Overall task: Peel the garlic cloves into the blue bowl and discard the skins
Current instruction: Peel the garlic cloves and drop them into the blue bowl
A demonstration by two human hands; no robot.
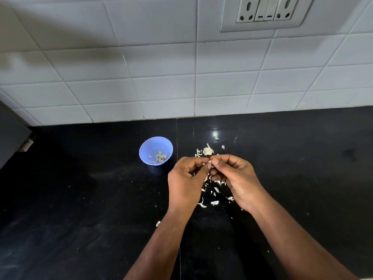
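Observation:
A small blue bowl (147, 147) stands on the black counter, left of my hands, with several peeled garlic cloves (159, 157) inside. My left hand (186, 178) and my right hand (235, 178) meet fingertip to fingertip above the counter and pinch one small garlic clove (210, 161) between them; most of it is hidden by the fingers. Just behind my fingers lies the rest of a garlic bulb (207, 150). White garlic skins (214, 196) are scattered on the counter under and between my hands.
The black counter (90, 199) meets a white tiled wall (181, 77) at the back. A socket panel (266, 12) is on the wall at upper right. A dark cabinet edge (12, 136) stands at far left. Small skin bits (217, 137) lie further back.

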